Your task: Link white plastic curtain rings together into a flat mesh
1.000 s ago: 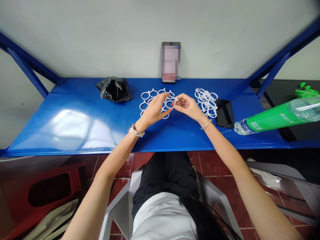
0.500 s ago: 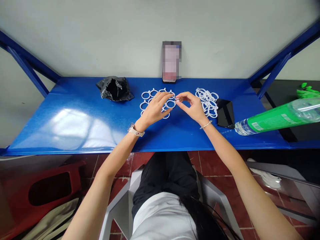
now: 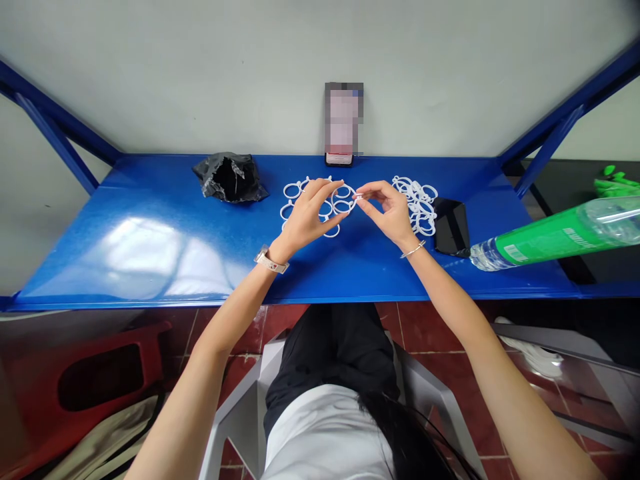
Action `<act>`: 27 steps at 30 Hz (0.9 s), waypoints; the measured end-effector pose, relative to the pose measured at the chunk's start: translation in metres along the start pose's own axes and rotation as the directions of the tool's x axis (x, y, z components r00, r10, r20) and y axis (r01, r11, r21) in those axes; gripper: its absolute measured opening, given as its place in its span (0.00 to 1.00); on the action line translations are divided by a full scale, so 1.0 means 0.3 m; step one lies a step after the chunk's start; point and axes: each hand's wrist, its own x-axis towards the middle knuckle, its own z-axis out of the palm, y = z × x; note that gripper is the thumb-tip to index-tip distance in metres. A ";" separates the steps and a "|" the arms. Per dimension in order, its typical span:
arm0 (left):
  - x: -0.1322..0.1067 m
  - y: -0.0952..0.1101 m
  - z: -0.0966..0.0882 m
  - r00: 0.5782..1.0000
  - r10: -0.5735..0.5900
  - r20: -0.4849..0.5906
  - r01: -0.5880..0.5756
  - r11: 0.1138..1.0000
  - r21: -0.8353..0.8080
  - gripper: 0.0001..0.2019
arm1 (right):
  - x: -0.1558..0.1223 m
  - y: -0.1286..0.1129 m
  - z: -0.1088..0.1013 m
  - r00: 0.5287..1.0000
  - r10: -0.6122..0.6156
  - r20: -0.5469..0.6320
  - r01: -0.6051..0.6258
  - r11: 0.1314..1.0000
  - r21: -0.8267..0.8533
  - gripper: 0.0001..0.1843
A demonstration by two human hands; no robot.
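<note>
A white plastic ring (image 3: 333,204) is raised a little above the blue table, between my two hands. My left hand (image 3: 310,215), curved like a C, holds the ring's rim with the thumb below and the fingertips above. At the ring's right side, my right hand (image 3: 389,212) pinches its small white clip end (image 3: 359,196) between thumb and forefinger. Under and beyond my left hand lie several more white rings (image 3: 292,191) in rows, partly covered by it. To the right of my right hand sits a tangled pile of white rings (image 3: 421,212).
A crumpled black plastic bag (image 3: 231,179) lies open at left on the blue table (image 3: 240,250). One phone (image 3: 343,127) leans on the wall; a dark phone (image 3: 451,227) lies right of the pile. A green-labelled bottle (image 3: 555,237) is in the right foreground.
The fingertips of my right hand have moved slightly to the right with the clip end. More of the held ring's outline now shows between my hands.
</note>
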 end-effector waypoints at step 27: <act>-0.012 0.033 0.040 0.986 -0.059 0.154 0.082 0.985 -0.149 0.18 | -0.021 -0.044 0.028 0.983 -0.146 0.107 0.154 0.986 -0.069 0.08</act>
